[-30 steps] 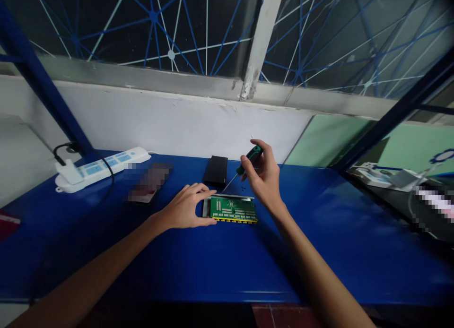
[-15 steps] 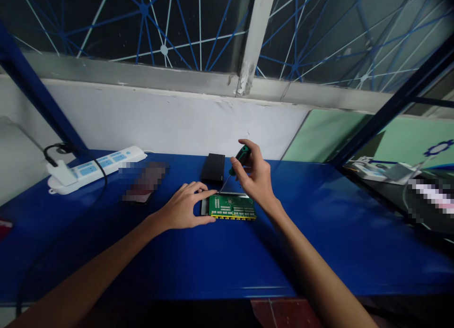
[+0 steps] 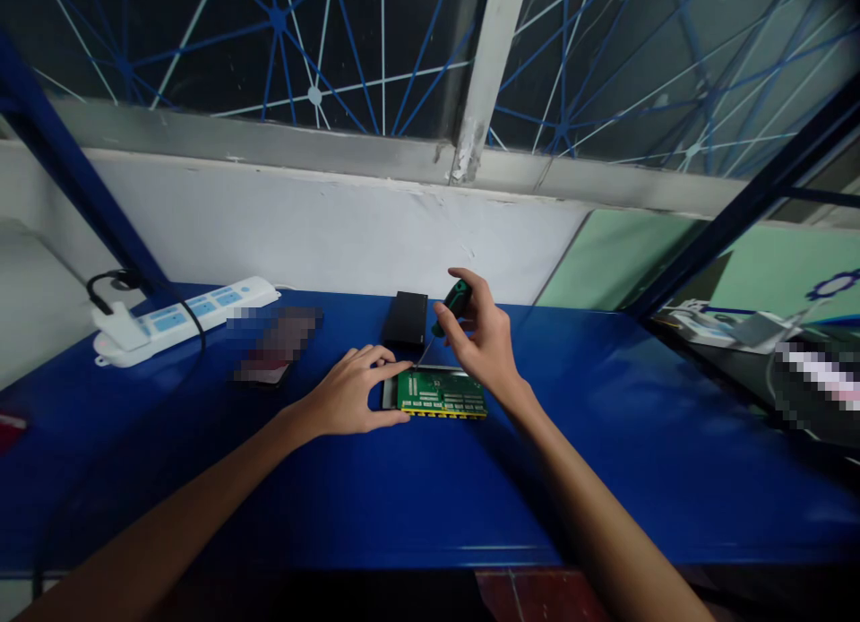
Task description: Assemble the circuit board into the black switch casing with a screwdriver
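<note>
Contact: the right hand (image 3: 485,340), clenched round a green-and-black-handled screwdriver (image 3: 457,299), has lowered its tip to the far edge of the green circuit board (image 3: 440,393) near the back edge of the blue tabletop (image 3: 605,461), likely seating it; the left hand (image 3: 353,396), fingers spread and grasping nothing, pins the board's left end.

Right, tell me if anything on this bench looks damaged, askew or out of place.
Nothing spilled or broken. The green circuit board lies bare in an open metal tray, steadied by the left hand, while the right hand holds a screwdriver tip-down at its back edge. Paint is flaking on the window post above.
</note>
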Available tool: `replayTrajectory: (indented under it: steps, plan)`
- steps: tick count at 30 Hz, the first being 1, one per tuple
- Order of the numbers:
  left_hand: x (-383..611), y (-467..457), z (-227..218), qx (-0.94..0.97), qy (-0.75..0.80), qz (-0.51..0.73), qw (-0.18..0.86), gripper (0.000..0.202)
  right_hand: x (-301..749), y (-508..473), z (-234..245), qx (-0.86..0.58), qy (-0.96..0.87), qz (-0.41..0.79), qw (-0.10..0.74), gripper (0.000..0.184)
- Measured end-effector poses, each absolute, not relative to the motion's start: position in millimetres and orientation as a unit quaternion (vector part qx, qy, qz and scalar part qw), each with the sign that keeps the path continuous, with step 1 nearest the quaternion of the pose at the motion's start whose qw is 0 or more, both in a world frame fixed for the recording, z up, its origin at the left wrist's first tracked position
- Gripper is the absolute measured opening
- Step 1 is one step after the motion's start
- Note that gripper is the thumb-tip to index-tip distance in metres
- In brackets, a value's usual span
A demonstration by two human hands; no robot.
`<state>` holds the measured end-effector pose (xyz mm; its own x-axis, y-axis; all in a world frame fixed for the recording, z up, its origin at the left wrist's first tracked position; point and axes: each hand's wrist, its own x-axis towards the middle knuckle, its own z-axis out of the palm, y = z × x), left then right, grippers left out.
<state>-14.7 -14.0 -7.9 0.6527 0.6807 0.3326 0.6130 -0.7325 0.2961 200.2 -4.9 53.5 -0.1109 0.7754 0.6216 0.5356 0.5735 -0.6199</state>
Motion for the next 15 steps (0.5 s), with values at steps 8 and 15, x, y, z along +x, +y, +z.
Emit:
replayTrajectory:
  steps: [8,15]
  plan:
    - [-14.0,-14.9,-5.7,0.907,0.356,0.211,0.076,0.062,196.1,-6.5,51.6,-0.433,-0.752,0.110,0.485,0.046]
    - [-13.8,-15.1,-5.0,0.909,0.346,0.222,0.073,0.061,191.8,-7.7,50.4,-0.424,-0.762,0.103,0.478,0.046]
